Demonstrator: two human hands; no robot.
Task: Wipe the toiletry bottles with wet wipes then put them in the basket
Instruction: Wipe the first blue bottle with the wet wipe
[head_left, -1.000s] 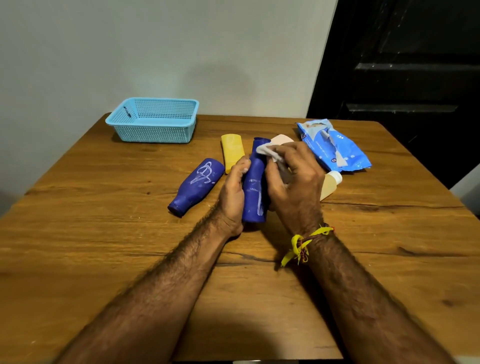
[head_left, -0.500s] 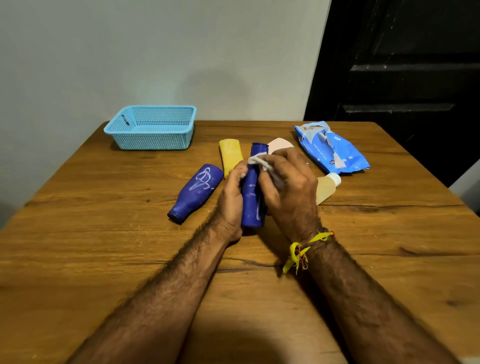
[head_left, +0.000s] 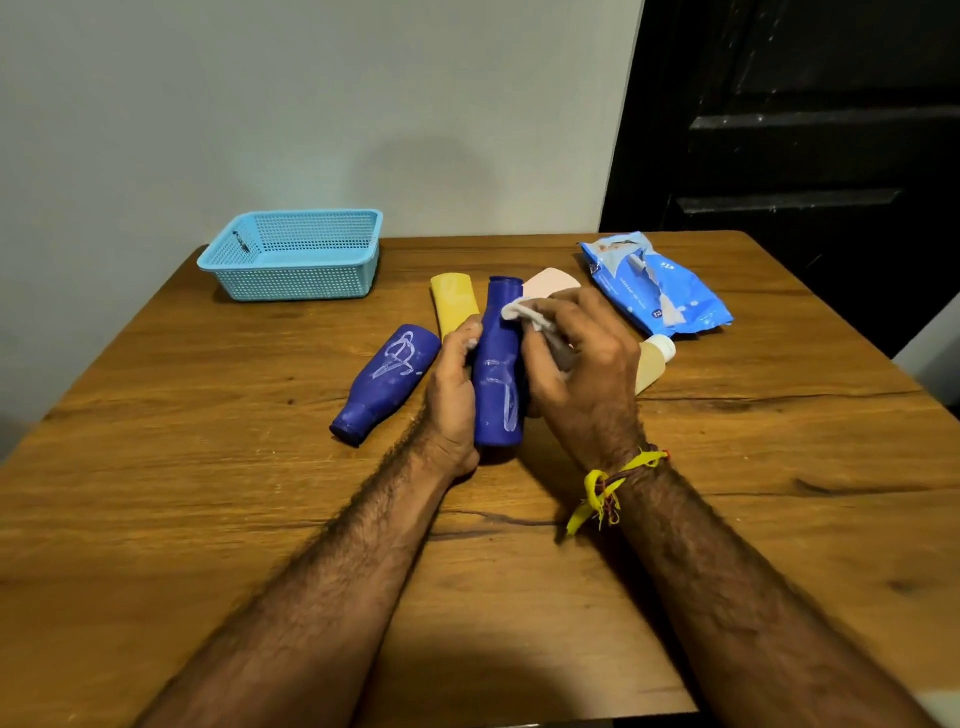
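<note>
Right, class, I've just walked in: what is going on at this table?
A person is cleaning toiletry bottles. The left hand holds a dark blue bottle while the right hand rubs it with a wet wipe. White marks remain on its lower part. Another marked blue bottle, a yellow bottle and others lie on the table. The blue basket holds no bottles yet. The wipes pack lies to the right.

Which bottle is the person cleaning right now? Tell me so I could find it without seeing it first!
Look at the middle of the wooden table, where the two hands meet. The left hand holds a dark blue bottle while the right hand rubs it with a white wipe. Another blue bottle lies to its left, but nobody is touching that one.
</note>
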